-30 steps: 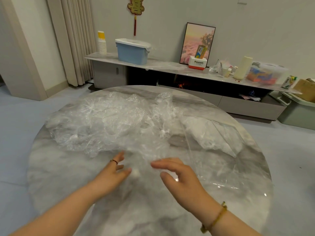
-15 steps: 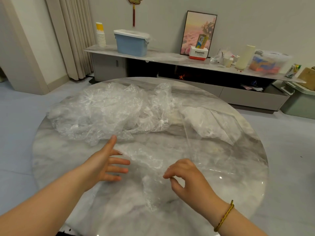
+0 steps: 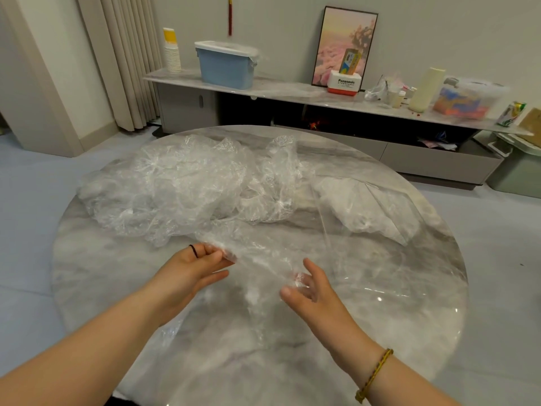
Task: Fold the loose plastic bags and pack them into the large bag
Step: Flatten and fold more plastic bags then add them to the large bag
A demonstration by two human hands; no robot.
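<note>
Left hand (image 3: 190,271) is changed most vs 0.5 s ago: then it was spread, fingers straight, beside the film. Now it is turned palm-up and the left edge of the loose bag (image 3: 260,253) is pinched between thumb and fingertips. Right hand (image 3: 314,291) is shifted only a little. Its palm is now faced left, the index is stretched forward, and the other fingers are curled with the bag's right edge caught at their tips. Film is thereby raised off the table (image 3: 93,276) and stretched between both hands, where earlier it was lying crumpled on the marble. Loose bag is located near the table's centre, just in front of the pile of bags (image 3: 175,186). That pile is heaped on the far-left part and is seen unchanged in shape. Large bag (image 3: 369,206) is laid flat on the right half, clear, in the same spot as before. Something whitish is seen at its far end, but what it is cannot be told. It is touched by neither hand. Black band (image 3: 193,251) is worn on a left finger, braided bracelet (image 3: 374,373) on the right wrist. Low cabinet (image 3: 409,148) and blue box (image 3: 225,68) are seen behind the table, against the wall.
</note>
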